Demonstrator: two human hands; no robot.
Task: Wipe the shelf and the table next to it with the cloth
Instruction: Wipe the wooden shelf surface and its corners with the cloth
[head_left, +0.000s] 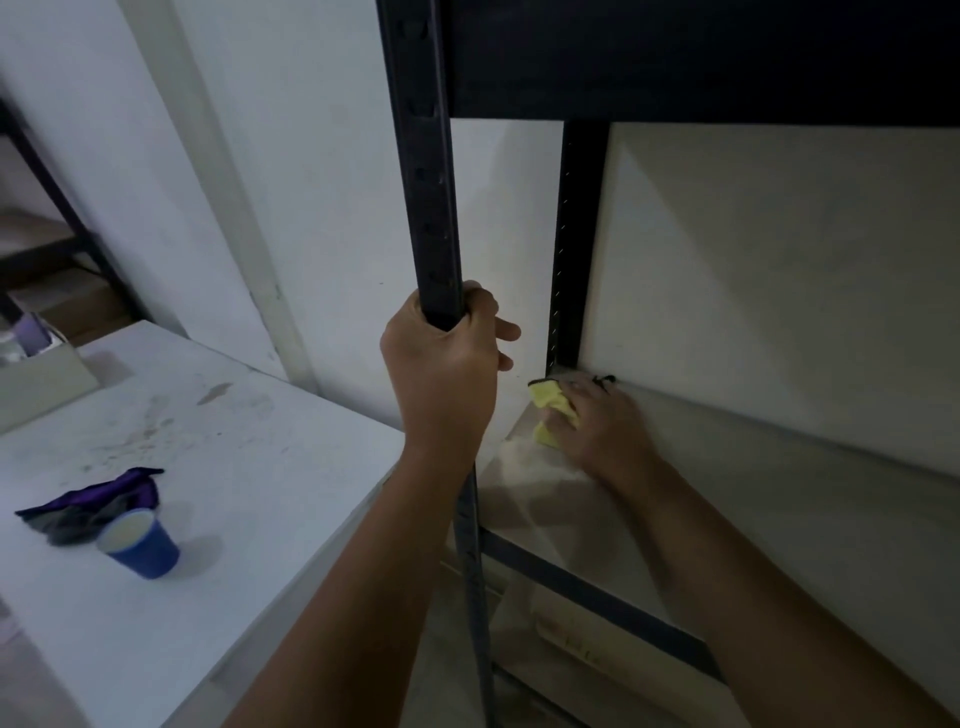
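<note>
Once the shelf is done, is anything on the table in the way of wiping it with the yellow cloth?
Yes. A blue cup and a crumpled purple-grey cloth sit on the table; a box sits at its far left.

Two bare forearms are seen, entering from the near edge of the head view. No sleeves are seen on either one, as far up as the view reaches: the arms are uncovered from the near edge to the wrists. The left hand (441, 364) is bare; no glove, ring or watch is to be made out on it. The right hand (597, 421) is likewise ungloved, and its wrist is left uncovered. A small dark item is seen at the far fingertips of the right hand, but whether it is worn on a finger cannot be told in the dim light. Nothing more of the person is shown.
</note>
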